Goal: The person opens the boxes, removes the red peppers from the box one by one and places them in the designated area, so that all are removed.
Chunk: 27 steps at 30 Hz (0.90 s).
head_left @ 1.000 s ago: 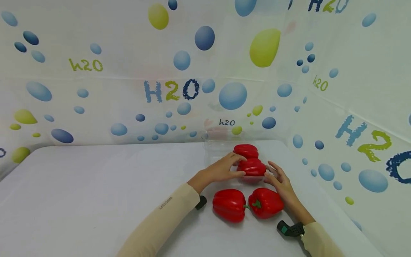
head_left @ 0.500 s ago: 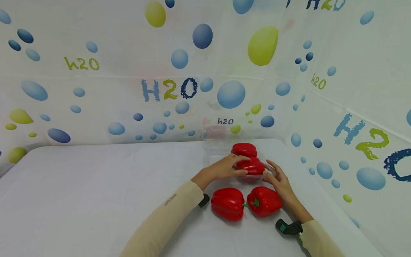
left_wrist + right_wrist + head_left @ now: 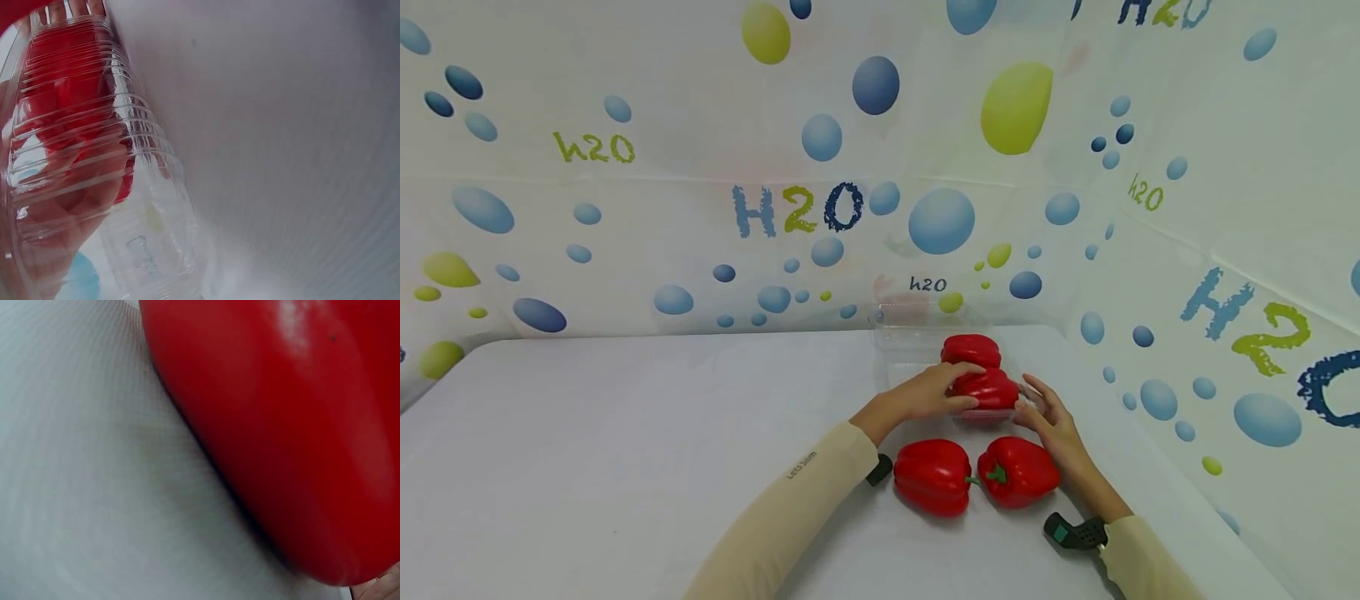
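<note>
Pepper [image 3: 988, 390] in the clear container [image 3: 150, 137] lies between both hands [image 3: 931, 392] [image 3: 1054, 423]

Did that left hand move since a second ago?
Yes, the left hand has moved slightly right, judged against the front left red bell pepper.

Back cloth [image 3: 670, 200]: large "H2O", lime "h2O", small dark "h2O". Side cloth [image 3: 1210, 225]: lime "h2O", big "H2O" cut by edge. Left sleeve [image 3: 782, 508]: tiny "Let's Slim".
</note>
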Tool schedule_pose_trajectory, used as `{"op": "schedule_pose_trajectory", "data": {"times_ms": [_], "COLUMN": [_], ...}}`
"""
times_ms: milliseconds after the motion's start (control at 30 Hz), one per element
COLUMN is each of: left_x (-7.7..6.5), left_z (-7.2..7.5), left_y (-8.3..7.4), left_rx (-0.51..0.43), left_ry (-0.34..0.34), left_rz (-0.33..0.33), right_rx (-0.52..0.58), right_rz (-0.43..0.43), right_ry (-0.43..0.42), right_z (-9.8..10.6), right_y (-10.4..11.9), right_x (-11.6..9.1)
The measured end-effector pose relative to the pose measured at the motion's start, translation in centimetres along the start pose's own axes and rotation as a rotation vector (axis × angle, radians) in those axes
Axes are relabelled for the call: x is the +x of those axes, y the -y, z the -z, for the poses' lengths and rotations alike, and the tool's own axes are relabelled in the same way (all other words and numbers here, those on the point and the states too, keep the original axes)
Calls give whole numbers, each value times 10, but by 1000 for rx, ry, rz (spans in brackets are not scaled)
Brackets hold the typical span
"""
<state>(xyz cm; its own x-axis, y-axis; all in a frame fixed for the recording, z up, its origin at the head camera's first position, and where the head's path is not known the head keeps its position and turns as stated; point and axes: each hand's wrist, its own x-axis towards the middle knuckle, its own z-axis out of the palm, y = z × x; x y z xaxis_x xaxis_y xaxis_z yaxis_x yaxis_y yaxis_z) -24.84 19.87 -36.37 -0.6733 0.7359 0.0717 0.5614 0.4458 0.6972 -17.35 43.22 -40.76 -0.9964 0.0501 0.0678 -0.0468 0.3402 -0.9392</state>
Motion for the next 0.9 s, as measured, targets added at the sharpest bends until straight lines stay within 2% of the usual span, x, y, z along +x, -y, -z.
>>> {"op": "schedule_pose_trajectory", "data": {"times_ms": [433,900], "left_x": [-2,-3], "left_z": [1,1], "left_y": [1,2], "left_rx": [-15,-11], "left_ry": [14,-24], "left_rz": [2,-29], "right_rx": [9,18], "right_rz": [13,41], "right_ry": [6,24], "right_z": [0,1], "right_y": [0,-2], "right_x": [-1,0]}}
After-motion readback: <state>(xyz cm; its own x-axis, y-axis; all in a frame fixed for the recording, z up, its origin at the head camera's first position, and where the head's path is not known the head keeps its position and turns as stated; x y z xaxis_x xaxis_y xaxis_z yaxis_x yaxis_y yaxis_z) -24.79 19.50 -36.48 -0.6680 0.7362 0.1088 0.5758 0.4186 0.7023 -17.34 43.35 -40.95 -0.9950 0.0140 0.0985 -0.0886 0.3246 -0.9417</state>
